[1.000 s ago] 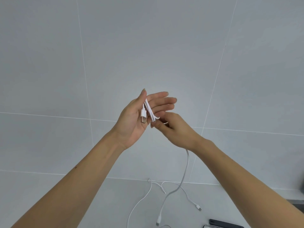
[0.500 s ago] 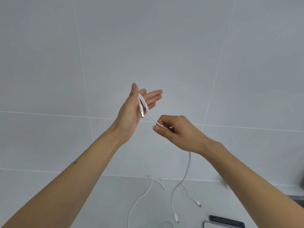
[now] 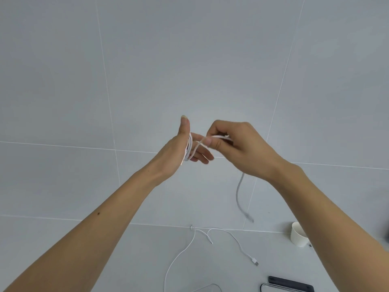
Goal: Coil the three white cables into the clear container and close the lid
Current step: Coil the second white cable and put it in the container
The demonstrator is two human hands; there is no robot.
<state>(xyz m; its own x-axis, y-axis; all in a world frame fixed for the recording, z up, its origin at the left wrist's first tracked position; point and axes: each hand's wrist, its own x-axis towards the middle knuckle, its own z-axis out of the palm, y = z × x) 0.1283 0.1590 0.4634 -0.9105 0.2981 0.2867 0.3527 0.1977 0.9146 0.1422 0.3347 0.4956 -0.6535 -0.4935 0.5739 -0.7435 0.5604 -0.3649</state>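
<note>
The white cable [image 3: 190, 147] sat in loops around the straight, extended fingers [image 3: 200, 158] of your left hand [image 3: 179, 153], with the thumb upright beside them. That flat hand seemed to serve as a former, so each turn came out the same size. Your right hand [image 3: 240, 148] pinched the running strand between thumb and forefinger, just beside the left fingertips, with the other fingers curled. I judged this was to guide the next turn and hold it taut. From under that hand the free tail [image 3: 239, 193] hung down clear of the table [image 3: 126, 260], its end blurred.

Well below both sets of fingers, one other cable [image 3: 191, 228] and another [image 3: 254, 260] lay loose on the table, not yet coiled. A paper cup [image 3: 297, 234] stood off to the right, under your right forearm. I couldn't tell whether the clear outline [image 3: 210, 285] at the bottom edge was the container.
</note>
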